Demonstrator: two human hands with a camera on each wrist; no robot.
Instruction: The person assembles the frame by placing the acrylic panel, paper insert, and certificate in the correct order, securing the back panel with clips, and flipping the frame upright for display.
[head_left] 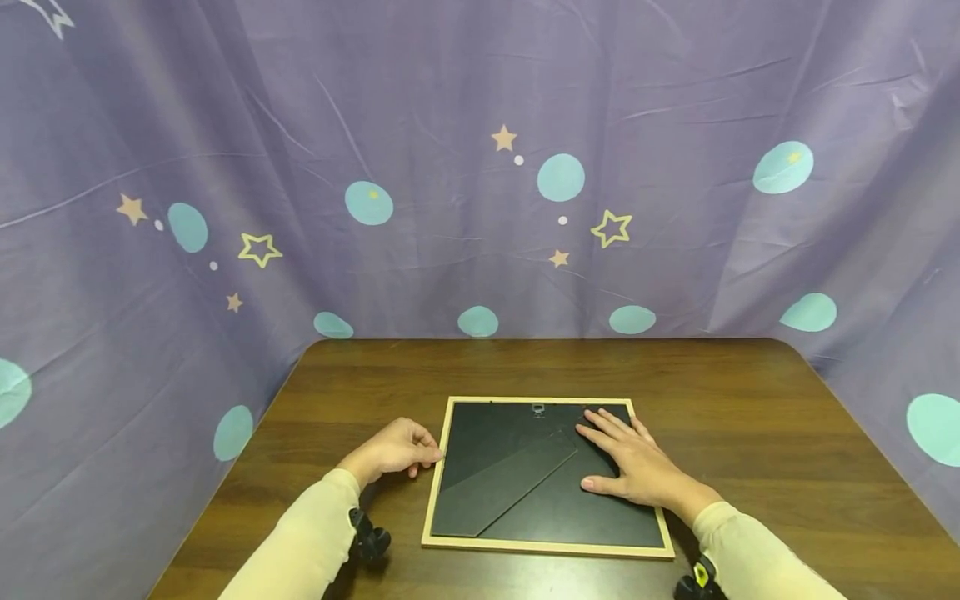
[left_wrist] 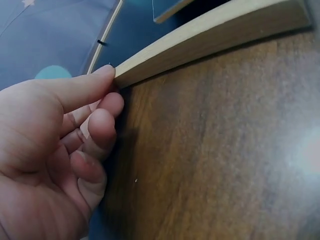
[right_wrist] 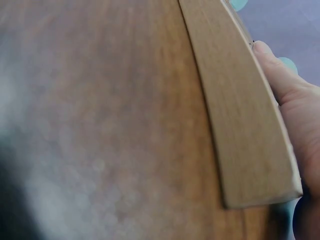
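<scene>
A picture frame (head_left: 547, 547) lies face down on the table, its light wood border around a black backing board (head_left: 510, 442). A black easel leg (head_left: 506, 492) lies folded flat across the board. At the frame's left edge, my left hand (head_left: 397, 450) has its fingers curled, the thumb and index tips at the wooden rim (left_wrist: 200, 42). My right hand (head_left: 637, 467) rests with spread fingers on the right part of the backing. From the right wrist, the frame's outer side (right_wrist: 245, 115) shows, with the thumb (right_wrist: 275, 70) above it.
A brown wooden table (head_left: 772, 450) carries the frame. Purple curtains (head_left: 450, 100) with stars and teal spots hang behind and at both sides. A small metal hanger (head_left: 537, 409) sits near the top of the backing. Dark wrist devices (head_left: 369, 535) are strapped at both sleeves.
</scene>
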